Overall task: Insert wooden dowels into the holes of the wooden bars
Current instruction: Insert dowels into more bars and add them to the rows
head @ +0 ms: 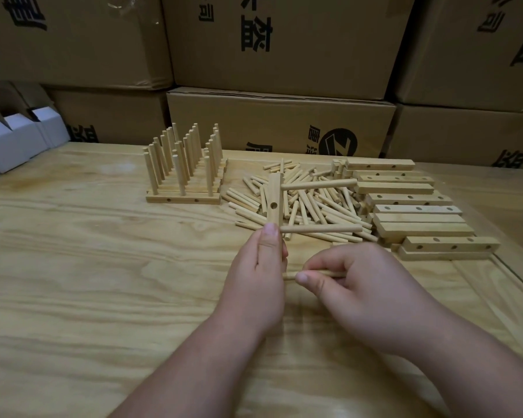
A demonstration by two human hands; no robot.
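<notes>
My left hand (261, 267) grips the near end of a wooden bar (274, 200) held upright above the table. Two dowels stick out of the bar to the right, one near its top (320, 184) and one lower down (323, 228). An open hole shows in the bar's face between them. My right hand (351, 282) pinches a loose dowel (290, 276), held level with its tip pointing left toward the bar's near end. A heap of loose dowels (308, 203) lies behind the hands.
Finished bars with upright dowels (183, 164) stand in rows at the back left. Several bare bars (411, 206) are stacked at the right. Cardboard boxes (281, 122) wall off the back, and white cartons (15, 140) sit at far left.
</notes>
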